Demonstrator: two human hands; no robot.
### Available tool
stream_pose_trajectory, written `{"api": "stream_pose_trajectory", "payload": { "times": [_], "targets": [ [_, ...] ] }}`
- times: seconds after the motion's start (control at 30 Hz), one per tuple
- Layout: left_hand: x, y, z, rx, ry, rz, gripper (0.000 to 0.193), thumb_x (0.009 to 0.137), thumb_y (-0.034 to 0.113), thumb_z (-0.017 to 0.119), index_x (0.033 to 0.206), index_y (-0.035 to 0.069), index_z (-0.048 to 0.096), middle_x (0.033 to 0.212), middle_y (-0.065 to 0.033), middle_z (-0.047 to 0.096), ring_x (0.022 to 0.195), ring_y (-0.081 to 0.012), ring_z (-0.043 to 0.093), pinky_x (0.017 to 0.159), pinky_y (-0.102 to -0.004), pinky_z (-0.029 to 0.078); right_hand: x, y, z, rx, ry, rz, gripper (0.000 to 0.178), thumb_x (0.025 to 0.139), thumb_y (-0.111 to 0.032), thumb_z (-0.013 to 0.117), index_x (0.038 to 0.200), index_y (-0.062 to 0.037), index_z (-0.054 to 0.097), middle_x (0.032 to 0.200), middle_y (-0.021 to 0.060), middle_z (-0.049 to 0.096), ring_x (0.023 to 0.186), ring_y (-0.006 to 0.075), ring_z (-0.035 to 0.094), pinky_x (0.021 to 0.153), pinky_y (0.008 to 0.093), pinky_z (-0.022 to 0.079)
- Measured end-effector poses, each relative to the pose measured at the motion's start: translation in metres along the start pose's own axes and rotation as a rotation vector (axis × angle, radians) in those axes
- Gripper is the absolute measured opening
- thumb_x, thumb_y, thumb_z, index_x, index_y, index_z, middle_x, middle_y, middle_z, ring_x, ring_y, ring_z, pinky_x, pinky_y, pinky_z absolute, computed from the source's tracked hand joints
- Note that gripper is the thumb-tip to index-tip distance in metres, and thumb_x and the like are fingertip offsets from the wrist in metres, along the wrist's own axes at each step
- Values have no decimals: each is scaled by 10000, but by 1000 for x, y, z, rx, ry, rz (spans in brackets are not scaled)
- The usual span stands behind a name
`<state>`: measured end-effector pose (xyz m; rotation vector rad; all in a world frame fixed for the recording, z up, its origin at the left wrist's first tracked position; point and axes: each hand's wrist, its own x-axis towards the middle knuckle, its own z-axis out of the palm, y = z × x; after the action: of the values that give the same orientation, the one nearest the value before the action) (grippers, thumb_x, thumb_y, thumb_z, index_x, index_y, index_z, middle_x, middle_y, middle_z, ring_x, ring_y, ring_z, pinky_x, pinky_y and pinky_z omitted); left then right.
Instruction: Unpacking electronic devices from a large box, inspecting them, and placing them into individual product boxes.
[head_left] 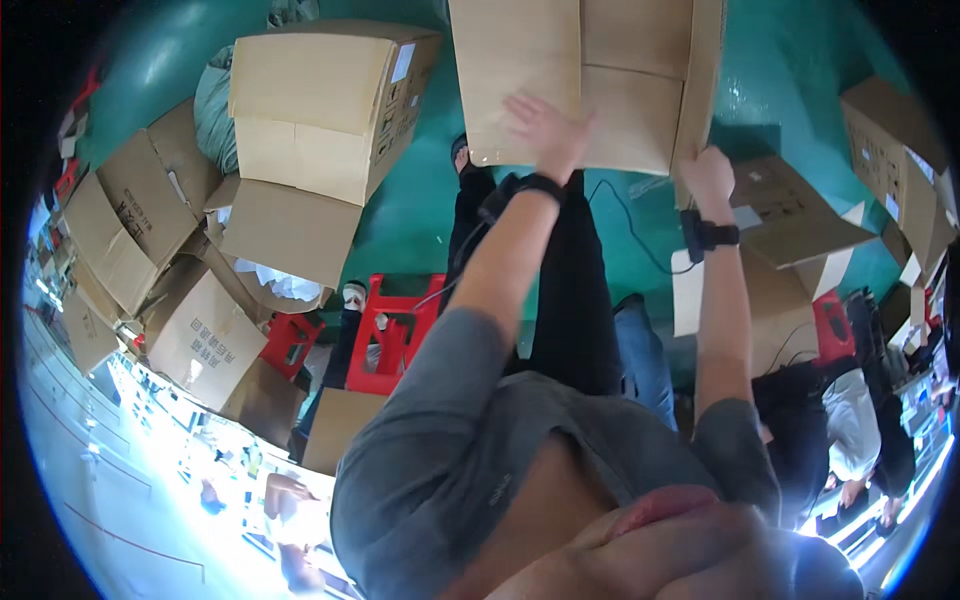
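A large cardboard box [630, 120] stands in front of me, with one wide panel on its left half and a recessed panel on the right. My left hand [548, 130] lies over the left panel [515, 60], fingers spread and slightly blurred; whether it presses on the board I cannot tell. At the near right corner, my right hand [708, 180] is closed around the edge of the box's narrow side flap [697, 110]. Its fingertips are hidden. Each wrist wears a black band with a small device, and a dark cable hangs between them.
Another large carton [310, 85] stands at the left, beside several open boxes, one with white plastic [285, 280] inside. A red stool [392, 335] is near my legs. An open carton [785, 215] stands right. Other people sit or stand at both sides. The floor [780, 70] is green.
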<state>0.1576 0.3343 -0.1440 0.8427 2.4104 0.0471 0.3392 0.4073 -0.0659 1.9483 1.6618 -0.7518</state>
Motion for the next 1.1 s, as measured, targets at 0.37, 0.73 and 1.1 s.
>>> {"api": "stream_pose_trajectory", "payload": {
  "times": [0.37,0.73,1.1],
  "targets": [
    [20,5,-1,5,145,239,510,848,143,293,1319,-36,217,1388,-238,173,1307,-368,115,1015,-606,59,31,50,14,-180,48,-372,359,822,-266,448,835,64,590,838,242,601,781,378,579,690,421,462],
    [28,-43,-60,-87,-20,47,202,764,221,518,822,94,664,856,-139,632,811,-283,614,681,-377,489,38,53,-5,772,-387,164,589,771,-269,600,1255,-18,377,1164,185,473,991,303,508,708,412,481],
    [30,-93,-54,-209,137,37,235,785,169,450,748,48,648,762,-162,623,735,-301,609,606,-402,478,162,109,-5,-1298,-92,-904,330,784,-295,562,949,-9,578,843,144,571,748,242,564,644,358,482]
  ]
}}
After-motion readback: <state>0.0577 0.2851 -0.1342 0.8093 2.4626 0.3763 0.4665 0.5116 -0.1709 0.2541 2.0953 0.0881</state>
